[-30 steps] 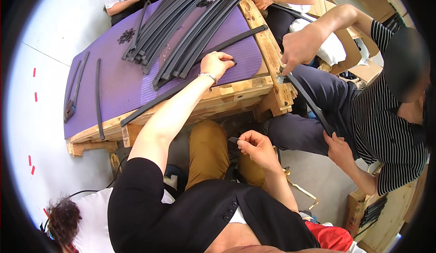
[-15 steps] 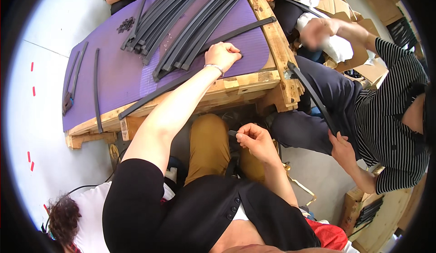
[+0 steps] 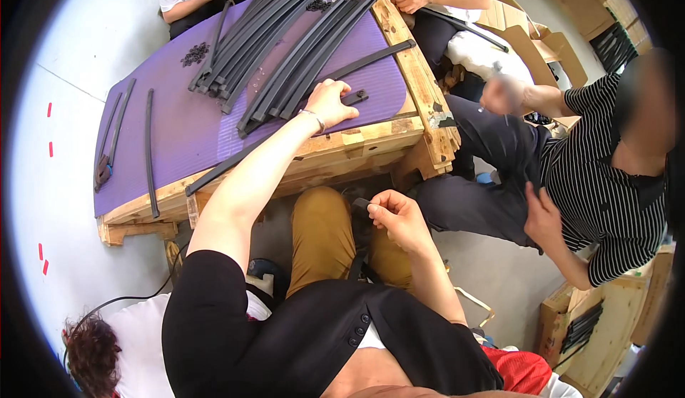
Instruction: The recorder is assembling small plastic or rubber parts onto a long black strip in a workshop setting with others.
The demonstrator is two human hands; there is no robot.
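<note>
My left hand is over the near right part of the purple mat, thumb and fingers apart. Between them, at the fingertips, lies a short black piece with a small raised knob. Beneath this hand and wrist runs a long black strip, slanting across the mat and over its front edge. Above my lap, my right hand pinches a small dark flat piece between thumb and fingers. Its exact kind cannot be made out.
A pile of black strips covers the mat's middle, beside small black parts. Thinner strips lie at left. The wooden pallet table has a raised right edge. A person in a striped shirt sits close at right.
My left hand has opened from a closed grip, uncovering the short black piece. My right hand stays pinched over my lap. The strip held by the person at right is out of their hands.
</note>
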